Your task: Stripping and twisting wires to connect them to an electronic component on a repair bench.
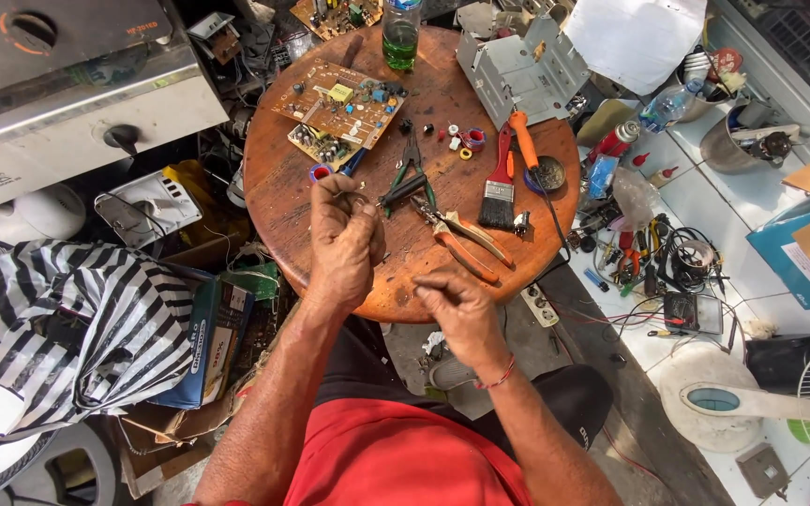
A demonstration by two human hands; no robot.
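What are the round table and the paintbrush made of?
The round table looks like wood: brown, worn, with visible grain. The paintbrush seems to have a red painted handle, wood or plastic, a shiny metal band and dark bristles.

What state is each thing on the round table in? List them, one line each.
Left hand: raised over the table, fingers pinched; what it holds is too small to tell.
Right hand: fingers curled, apart from the tools.
Orange pliers: lying flat, handles spread.
Paintbrush: lying flat, bristles toward the person.
Circuit boards: lying flat, parts side up, overlapping.
Green bottle: upright; cap cut off by frame.
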